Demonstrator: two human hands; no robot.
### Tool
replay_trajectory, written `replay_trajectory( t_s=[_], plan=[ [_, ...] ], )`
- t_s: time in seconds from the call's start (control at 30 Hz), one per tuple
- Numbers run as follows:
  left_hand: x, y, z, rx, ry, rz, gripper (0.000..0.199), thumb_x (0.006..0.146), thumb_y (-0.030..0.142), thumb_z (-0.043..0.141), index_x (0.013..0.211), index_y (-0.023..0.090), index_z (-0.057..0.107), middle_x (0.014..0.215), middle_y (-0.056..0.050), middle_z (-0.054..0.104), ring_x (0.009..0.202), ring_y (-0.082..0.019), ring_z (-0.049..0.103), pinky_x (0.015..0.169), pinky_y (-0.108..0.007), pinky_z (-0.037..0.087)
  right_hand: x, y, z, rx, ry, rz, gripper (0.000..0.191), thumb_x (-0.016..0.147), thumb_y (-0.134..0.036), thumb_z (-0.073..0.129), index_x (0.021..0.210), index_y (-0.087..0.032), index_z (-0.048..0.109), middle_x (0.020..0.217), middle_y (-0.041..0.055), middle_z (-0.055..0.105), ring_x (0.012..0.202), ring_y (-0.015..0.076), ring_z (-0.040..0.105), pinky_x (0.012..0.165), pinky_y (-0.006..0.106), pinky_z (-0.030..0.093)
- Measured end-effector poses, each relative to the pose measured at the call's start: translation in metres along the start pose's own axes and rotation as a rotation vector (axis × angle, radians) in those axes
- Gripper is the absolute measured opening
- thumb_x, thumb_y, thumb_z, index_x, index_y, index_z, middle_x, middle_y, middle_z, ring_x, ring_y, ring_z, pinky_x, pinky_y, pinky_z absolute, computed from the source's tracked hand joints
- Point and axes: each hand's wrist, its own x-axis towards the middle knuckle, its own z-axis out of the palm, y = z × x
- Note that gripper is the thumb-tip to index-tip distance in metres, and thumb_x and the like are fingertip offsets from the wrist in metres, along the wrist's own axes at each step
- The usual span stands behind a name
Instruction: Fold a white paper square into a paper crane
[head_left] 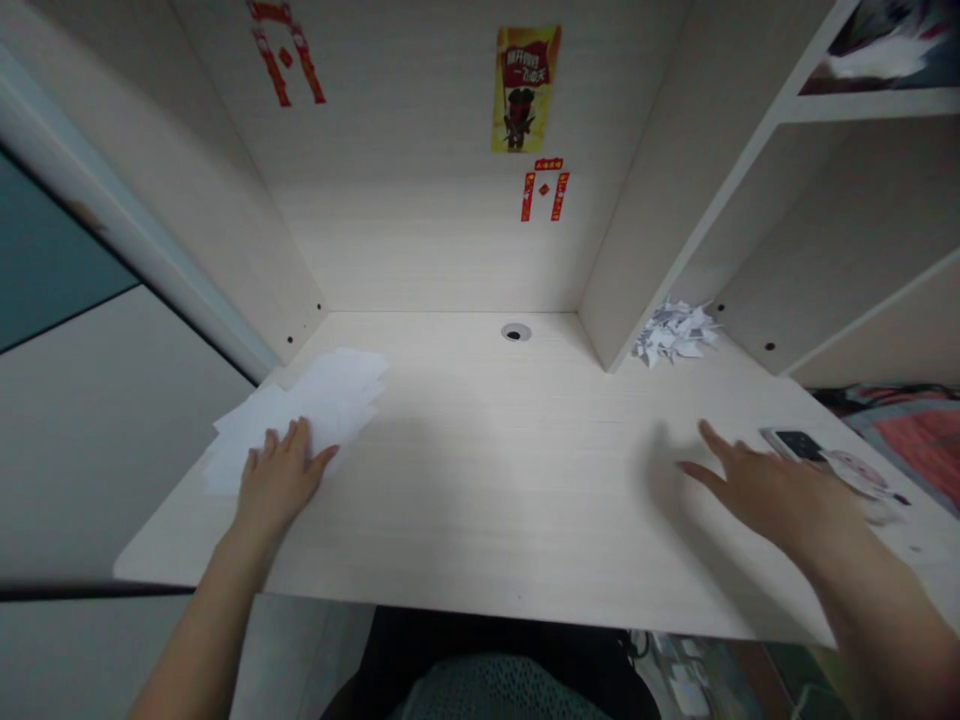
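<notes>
My left hand (279,478) lies flat, palm down, on a loose stack of white paper sheets (315,400) at the left side of a pale wooden desk (495,480). Its fingers are spread and touch the top sheet. My right hand (757,482) hovers over the desk's right side with fingers apart, blurred, and holds nothing. Just right of it lies a phone (796,444) beside a small pale round object (855,470). A heap of small white folded paper pieces (675,334) sits at the back right, by the shelf's upright.
The desk sits in an alcove with wood side panels. A cable hole (515,332) is at the back middle. A yellow poster (525,88) and red stickers (544,190) hang on the back wall. Shelf compartments (832,240) rise on the right. The desk's front edge is near me.
</notes>
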Motion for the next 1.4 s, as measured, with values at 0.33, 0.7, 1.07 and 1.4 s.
replay_trajectory(
  t_s=[0.33, 0.7, 1.07, 1.4],
  plan=[
    [-0.014, 0.014, -0.022, -0.024, -0.026, -0.116, 0.053, 0.087, 0.054, 0.031, 0.131, 0.026, 0.045, 0.125, -0.013, 0.057, 0.097, -0.032, 0.061, 0.073, -0.041, 0.047, 0.032, -0.189, -0.031, 0.235, 0.143, -0.659, 0.037, 0.088, -0.031, 0.049, 0.121, -0.016, 0.054, 0.113, 0.0140, 0.064, 0.103, 0.0275, 0.059, 0.090, 0.042, 0.043],
    [-0.005, 0.021, -0.024, 0.170, -0.089, 0.217, 0.042, 0.091, 0.036, 0.030, 0.124, 0.021, 0.053, 0.111, -0.015, 0.064, 0.085, -0.031, 0.065, 0.064, -0.038, 0.046, 0.033, -0.187, -0.006, 0.387, 0.232, -0.727, 0.033, 0.091, -0.029, 0.042, 0.117, -0.017, 0.058, 0.103, 0.0072, 0.068, 0.095, 0.0217, 0.062, 0.085, 0.036, 0.046],
    [0.036, 0.063, -0.088, 0.100, 0.212, 0.026, 0.044, 0.092, 0.034, 0.024, 0.122, 0.028, 0.056, 0.088, -0.013, 0.070, 0.078, -0.030, 0.064, 0.060, -0.034, 0.040, 0.044, -0.179, -0.003, 0.417, 0.208, -0.630, 0.033, 0.091, -0.028, 0.040, 0.114, -0.018, 0.059, 0.098, 0.0083, 0.070, 0.087, 0.0212, 0.064, 0.076, 0.033, 0.047],
    [0.022, 0.032, -0.047, 0.087, 0.025, -0.070, 0.037, 0.088, 0.038, 0.038, 0.094, 0.019, 0.069, 0.087, -0.014, 0.070, 0.082, -0.033, 0.064, 0.062, -0.034, 0.041, 0.043, -0.178, -0.001, 0.446, 0.221, -0.666, 0.034, 0.092, -0.029, 0.037, 0.116, -0.018, 0.058, 0.099, 0.0086, 0.069, 0.088, 0.0217, 0.063, 0.076, 0.034, 0.048]
  ],
)
